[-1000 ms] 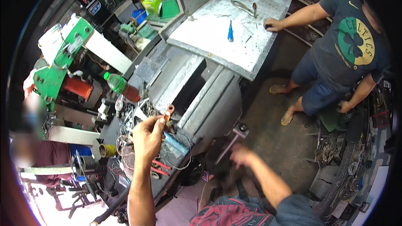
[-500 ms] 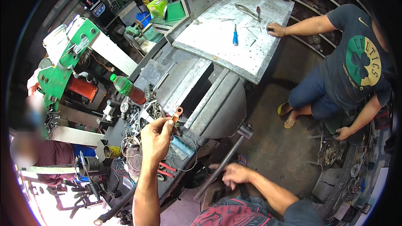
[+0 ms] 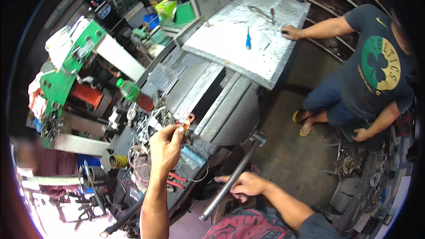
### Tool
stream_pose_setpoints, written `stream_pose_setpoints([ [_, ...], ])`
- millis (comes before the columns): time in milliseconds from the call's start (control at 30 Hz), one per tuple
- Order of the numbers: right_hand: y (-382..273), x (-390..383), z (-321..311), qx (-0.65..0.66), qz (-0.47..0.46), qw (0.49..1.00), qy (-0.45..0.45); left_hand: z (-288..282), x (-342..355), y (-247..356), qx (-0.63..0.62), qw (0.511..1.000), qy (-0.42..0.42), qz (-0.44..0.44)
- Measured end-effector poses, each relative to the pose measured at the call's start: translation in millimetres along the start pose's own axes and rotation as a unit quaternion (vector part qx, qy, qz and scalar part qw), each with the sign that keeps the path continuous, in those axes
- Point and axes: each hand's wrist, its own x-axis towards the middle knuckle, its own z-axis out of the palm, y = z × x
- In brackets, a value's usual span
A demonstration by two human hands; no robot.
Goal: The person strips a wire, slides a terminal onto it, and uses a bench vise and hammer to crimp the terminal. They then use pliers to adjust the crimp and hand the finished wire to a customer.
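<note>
My left hand [image 3: 164, 147] is closed in a pinch on a copper cable lug [image 3: 188, 121], with its ringed end pointing up. The lug is beside the left jaw of a large grey bench vise [image 3: 230, 117]. Lower right, my right hand [image 3: 249, 184] is at the long steel vise handle [image 3: 234, 175]. Its index finger stretches behind the bar and shows on the far side, while the other fingers are partly bent. The hand seems to touch the bar without wrapping round it. The vise jaws stand apart with a dark gap between them.
A metal-topped table [image 3: 221, 40] beyond the vise carries a blue screwdriver [image 3: 248, 40] and other tools. At right a co-worker [image 3: 372, 71] rests a hand on its edge. Left lie a bottle [image 3: 135, 94], loose metal parts, red-handled pliers [image 3: 176, 179] and a blue cylinder [image 3: 193, 155].
The vise handle has swung slightly, its lower end shifting down and left. My right hand has moved a little left against it. My left hand stays nearly still with the lug.
</note>
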Motion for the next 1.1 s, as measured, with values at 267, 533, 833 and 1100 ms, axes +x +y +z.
stream_pose_setpoints([
  [267, -67, -30, -162, -0.453, -0.118, 0.675, 0.57, 0, -3, 6, 0.015, 1.0, 0.0, -0.001],
  [533, 55, 56, 10, 0.062, 0.149, 0.987, 0.028, 2, -5, 13, 0.013, 1.0, 0.009, -0.003],
  [833, -145, -86, -80, -0.272, -0.222, 0.848, 0.396, 2, -4, 4, -0.008, 1.0, 0.014, 0.006],
  [1100, 18, 52, -87, 0.033, 0.19, 0.914, 0.358, 4, -3, -1, 0.015, 1.0, 0.02, 0.007],
])
